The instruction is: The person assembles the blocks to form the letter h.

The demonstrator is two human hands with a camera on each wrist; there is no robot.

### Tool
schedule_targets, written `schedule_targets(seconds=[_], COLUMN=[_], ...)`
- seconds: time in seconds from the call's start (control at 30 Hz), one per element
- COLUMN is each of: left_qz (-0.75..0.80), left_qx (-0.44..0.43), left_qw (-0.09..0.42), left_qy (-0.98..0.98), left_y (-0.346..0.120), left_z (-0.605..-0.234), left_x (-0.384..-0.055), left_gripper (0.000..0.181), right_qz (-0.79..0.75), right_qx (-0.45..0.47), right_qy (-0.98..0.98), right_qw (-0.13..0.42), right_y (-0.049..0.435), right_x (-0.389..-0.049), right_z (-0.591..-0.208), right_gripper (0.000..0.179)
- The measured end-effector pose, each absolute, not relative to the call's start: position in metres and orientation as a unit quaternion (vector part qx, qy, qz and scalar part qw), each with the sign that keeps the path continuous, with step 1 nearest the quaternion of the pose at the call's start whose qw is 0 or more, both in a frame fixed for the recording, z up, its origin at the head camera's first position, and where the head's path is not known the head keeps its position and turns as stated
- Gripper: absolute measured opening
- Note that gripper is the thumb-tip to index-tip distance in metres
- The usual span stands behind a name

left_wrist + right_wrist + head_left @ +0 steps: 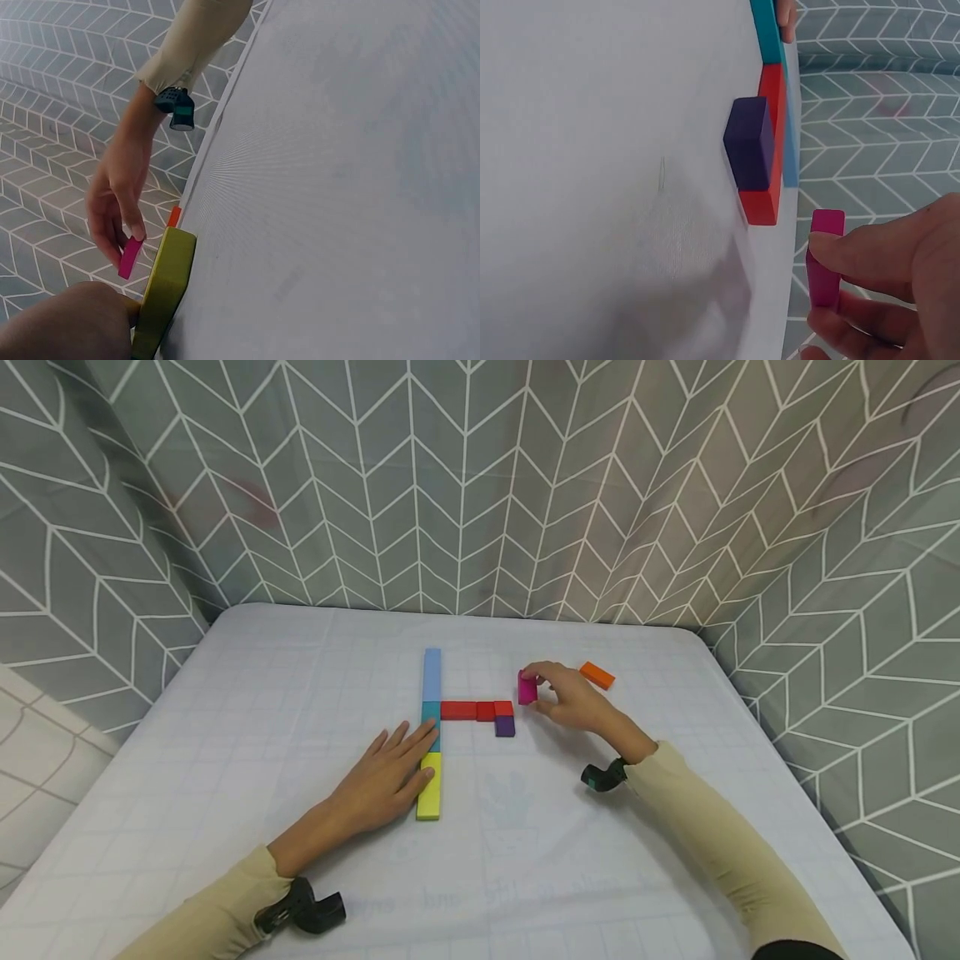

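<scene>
My right hand (572, 700) pinches a magenta block (527, 687) between thumb and fingers, up and to the right of the red row's end; the right wrist view shows this magenta block (826, 259) from closer. My left hand (382, 783) lies with fingers extended over the column's teal part (431, 712) and yellow block (429, 802). A light blue block (432, 675) forms the column's far end. From the teal part, red blocks (459, 711) run to the right, and a dark purple block (505, 727) sits against their right end on the near side.
An orange block (597, 675) lies at an angle beyond my right hand. All the blocks are on a table with a white cloth (225, 735). Grey curtains (465, 485) with white chevron lines stand behind the table and at its sides.
</scene>
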State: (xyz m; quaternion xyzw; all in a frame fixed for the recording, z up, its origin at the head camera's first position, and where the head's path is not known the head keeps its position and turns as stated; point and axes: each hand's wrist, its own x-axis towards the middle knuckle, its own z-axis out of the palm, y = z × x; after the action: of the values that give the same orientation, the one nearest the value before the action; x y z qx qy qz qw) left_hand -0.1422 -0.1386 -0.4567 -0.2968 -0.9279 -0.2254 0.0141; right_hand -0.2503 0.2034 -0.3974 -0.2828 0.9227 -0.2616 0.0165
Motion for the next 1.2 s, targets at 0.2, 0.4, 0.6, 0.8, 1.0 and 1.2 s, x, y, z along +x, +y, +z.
schedule_targets(seconds=[0.2, 0.4, 0.6, 0.8, 1.0, 1.2], left_qz=[-0.222, -0.226, -0.230, -0.225, -0.225, -0.225], left_qx=[-0.292, -0.295, -0.298, -0.296, -0.296, -0.297], left_qw=[0.010, 0.013, 0.017, 0.017, 0.018, 0.018], left_qy=[-0.930, -0.928, -0.926, -0.928, -0.928, -0.928], left_y=[-0.138, -0.138, -0.138, -0.139, -0.139, -0.139], left_z=[-0.456, -0.457, -0.457, -0.458, -0.458, -0.458], left_x=[-0.142, -0.142, -0.142, -0.142, -0.142, -0.142], left_gripper=[0.063, 0.063, 0.063, 0.063, 0.063, 0.064], right_qz=[-0.270, -0.274, -0.278, -0.283, -0.289, -0.288], right_qx=[-0.300, -0.319, -0.333, -0.338, -0.340, -0.344], right_qy=[0.915, 0.907, 0.901, 0.897, 0.895, 0.894], right_qw=[0.009, -0.011, -0.021, -0.018, -0.016, -0.019], right_y=[0.201, 0.199, 0.198, 0.197, 0.196, 0.195], right_x=[-0.241, -0.232, -0.222, -0.214, -0.209, -0.205], right_z=[-0.395, -0.392, -0.392, -0.392, -0.392, -0.393], right_gripper=[0.045, 0.045, 0.044, 0.044, 0.046, 0.043])
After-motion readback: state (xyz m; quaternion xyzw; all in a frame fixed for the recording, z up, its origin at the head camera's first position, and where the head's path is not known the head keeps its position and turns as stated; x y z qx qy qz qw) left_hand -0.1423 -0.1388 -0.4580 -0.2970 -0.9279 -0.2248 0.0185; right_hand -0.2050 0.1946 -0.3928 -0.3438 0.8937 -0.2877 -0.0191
